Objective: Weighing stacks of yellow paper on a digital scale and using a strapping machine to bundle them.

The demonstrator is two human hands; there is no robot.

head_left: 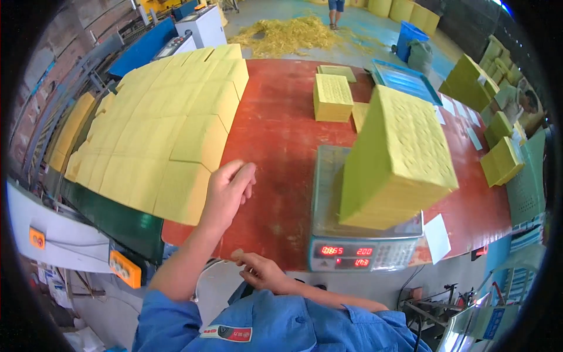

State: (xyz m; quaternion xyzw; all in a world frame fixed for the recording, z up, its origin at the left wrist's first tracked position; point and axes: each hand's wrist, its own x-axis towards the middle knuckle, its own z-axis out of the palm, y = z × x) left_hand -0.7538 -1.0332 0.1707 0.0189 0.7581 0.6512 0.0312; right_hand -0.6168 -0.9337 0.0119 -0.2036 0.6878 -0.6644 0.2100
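My left hand (230, 186) hovers over the red tabletop, beside the right edge of a large bank of yellow paper stacks (158, 129). Its fingers are curled in loosely, and nothing shows in them. Close to my body, at the table's front edge, is my right hand (263, 273). Its fingers are bent but apart, with nothing visible in them. To the right, a digital weighing scale (325, 205) with a lit red display bears a tall stack of yellow paper (404, 158), its top face dimpled. Neither hand touches that stack.
A smaller yellow paper block (333, 100) stands farther back on the red table (270, 117), near a blue tray (404, 79). A white sheet (437, 237) lies right of the scale. Orange switch boxes (125, 268) are at lower left. People stand at the back and far right.
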